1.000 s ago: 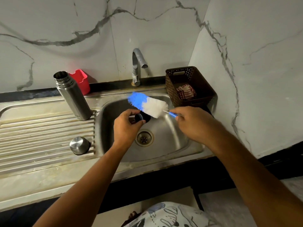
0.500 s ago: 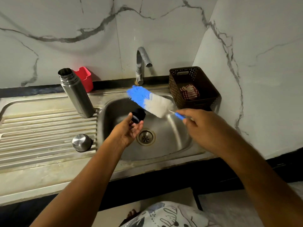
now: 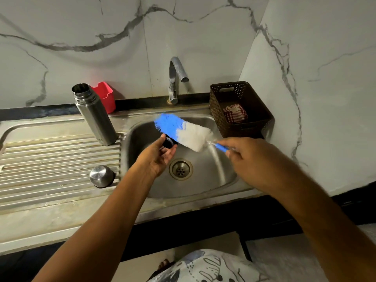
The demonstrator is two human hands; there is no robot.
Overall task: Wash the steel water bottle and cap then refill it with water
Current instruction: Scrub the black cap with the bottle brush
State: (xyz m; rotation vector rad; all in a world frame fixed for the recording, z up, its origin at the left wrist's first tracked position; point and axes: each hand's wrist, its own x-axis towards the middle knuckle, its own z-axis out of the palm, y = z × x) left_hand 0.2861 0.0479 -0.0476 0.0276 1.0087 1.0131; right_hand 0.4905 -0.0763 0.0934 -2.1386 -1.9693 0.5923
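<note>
The steel bottle [image 3: 94, 115] stands open and upright on the drainboard at the sink's left edge. A steel outer cap [image 3: 101, 176] lies on the drainboard in front of it. Over the sink basin [image 3: 205, 169], my left hand [image 3: 156, 156] holds a small black inner cap [image 3: 168, 142] in its fingers, palm turned up. My right hand [image 3: 250, 157] grips the blue handle of a bottle brush [image 3: 183, 132] with blue and white bristles. The bristles lie just above the black cap, touching or nearly touching it.
The tap [image 3: 176, 78] rises behind the basin; no water flow is visible. A brown perforated basket [image 3: 242, 110] with a checked cloth sits at the right of the sink. A red holder [image 3: 104, 96] stands behind the bottle. A marble wall closes off the right side.
My left hand has turned from palm down to palm up while holding the black cap. The brush has shifted slightly, staying over the cap.
</note>
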